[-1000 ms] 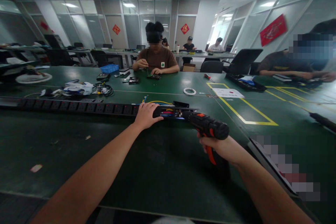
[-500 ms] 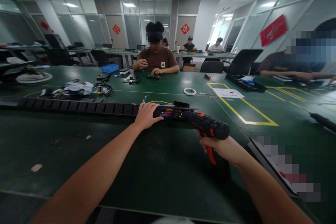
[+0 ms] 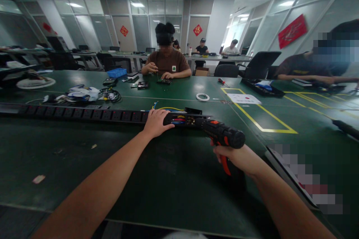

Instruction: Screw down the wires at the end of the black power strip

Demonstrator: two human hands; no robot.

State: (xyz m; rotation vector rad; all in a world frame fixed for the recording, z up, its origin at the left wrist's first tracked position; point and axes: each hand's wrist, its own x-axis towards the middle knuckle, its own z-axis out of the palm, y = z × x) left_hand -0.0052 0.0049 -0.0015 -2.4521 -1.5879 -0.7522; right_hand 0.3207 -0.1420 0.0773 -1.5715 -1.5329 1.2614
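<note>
A long black power strip (image 3: 84,114) with a row of sockets lies across the table. Over its right part my left hand (image 3: 156,123) is closed, fingers across the top and thumb pointing right on the near side. Just right of the thumb, coloured wires (image 3: 178,120) show in an open section of the strip. My right hand (image 3: 228,153) grips the handle of a black and orange cordless drill (image 3: 223,132). The drill's front end points left at the strip's right end; its tip is hard to make out there. Yellow and blue wires (image 3: 171,108) lie behind the strip.
Behind the strip are bagged parts and cables (image 3: 84,93), a white ring-shaped roll (image 3: 202,97), a screwdriver (image 3: 223,81) and a paper sheet (image 3: 244,99) beside yellow tape. A co-worker (image 3: 168,61) sits opposite, another person at right. A pixelated flat object (image 3: 294,179) lies near my right forearm.
Both hands, the drill and the power strip stay practically in the same place. Only a very slight shift of the camera view shows.
</note>
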